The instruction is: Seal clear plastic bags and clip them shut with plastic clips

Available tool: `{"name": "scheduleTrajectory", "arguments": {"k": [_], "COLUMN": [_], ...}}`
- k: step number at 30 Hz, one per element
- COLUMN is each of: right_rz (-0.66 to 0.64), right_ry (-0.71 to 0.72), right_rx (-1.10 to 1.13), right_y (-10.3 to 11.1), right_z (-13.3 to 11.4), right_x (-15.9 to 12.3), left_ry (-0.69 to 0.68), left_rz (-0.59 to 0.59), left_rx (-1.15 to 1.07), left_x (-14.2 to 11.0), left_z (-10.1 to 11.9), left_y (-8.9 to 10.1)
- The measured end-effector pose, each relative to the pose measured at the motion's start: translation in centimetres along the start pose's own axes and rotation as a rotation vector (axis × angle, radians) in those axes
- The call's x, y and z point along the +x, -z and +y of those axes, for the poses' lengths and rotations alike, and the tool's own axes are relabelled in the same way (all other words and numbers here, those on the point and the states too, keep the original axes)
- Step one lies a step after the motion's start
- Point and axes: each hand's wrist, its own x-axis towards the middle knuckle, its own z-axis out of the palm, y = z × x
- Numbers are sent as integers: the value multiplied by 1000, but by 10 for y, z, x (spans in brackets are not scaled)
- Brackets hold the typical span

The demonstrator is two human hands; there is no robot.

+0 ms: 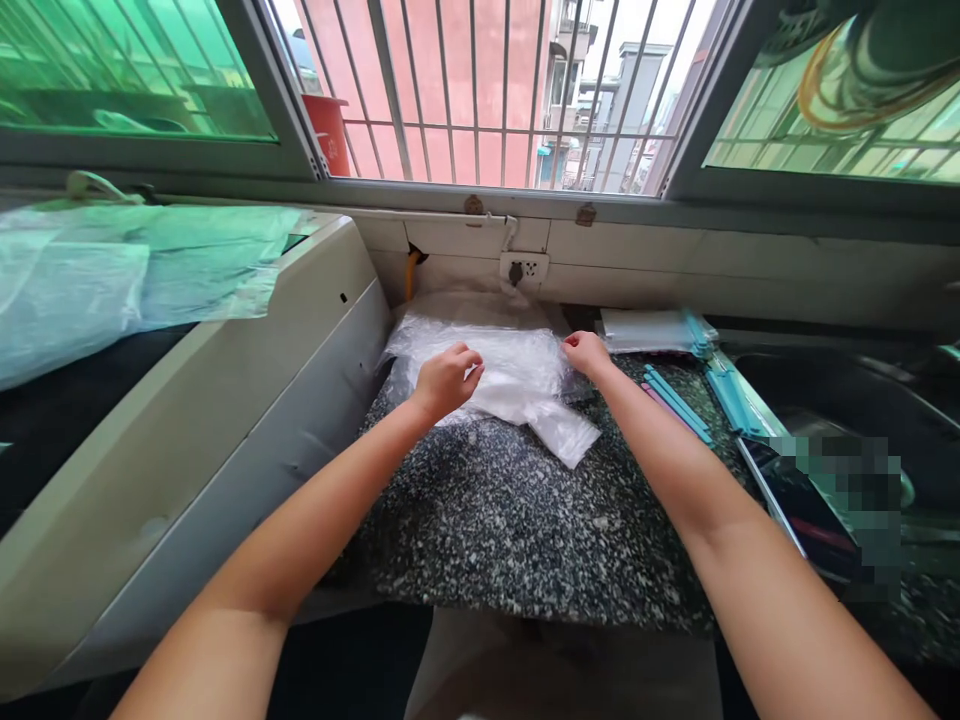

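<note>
Crumpled clear plastic bags (510,355) lie in a loose pile on the speckled countertop, near the wall. Over the left part of the pile, my left hand (448,382) has its fingers curled in toward the thumb; whatever they may pinch is too transparent to make out. At the pile's right edge my right hand (587,353) pinches the clear plastic between thumb and fingertips. A smaller folded plastic piece (568,435) sticks out toward me from the front of the pile.
Blue strips (679,402) with a pink one lie right of the pile, before a flat stack of clear sleeves (649,330). Farther right are more blue strips (735,400) and a dark sink (825,380). Plastic sheets (150,260) cover the appliance (315,300) at left.
</note>
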Motion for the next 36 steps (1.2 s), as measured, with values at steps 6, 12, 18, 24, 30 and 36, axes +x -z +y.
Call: {"name": "scheduleTrajectory", "arguments": {"k": [6, 12, 18, 24, 30, 36], "right_rz": [30, 78, 219, 247, 237, 286], "right_ry": [-41, 79, 436, 531, 679, 879], "right_rx": [90, 194, 354, 505, 486, 191], "right_y": [-13, -21, -7, 7, 12, 8], "right_z": [-4, -15, -19, -18, -14, -6], "right_x": [29, 26, -7, -34, -56, -86], "left_ry": [-17, -41, -51, -118, -233, -277], "left_rz": [-76, -104, -29, -29, 204, 447], "left_rx": [28, -26, -112, -183, -273, -369], "left_x": [25, 56, 88, 88, 65, 17], "left_z": [10, 24, 39, 52, 50, 49], "left_y": [-5, -13, -13, 3, 39, 83]}}
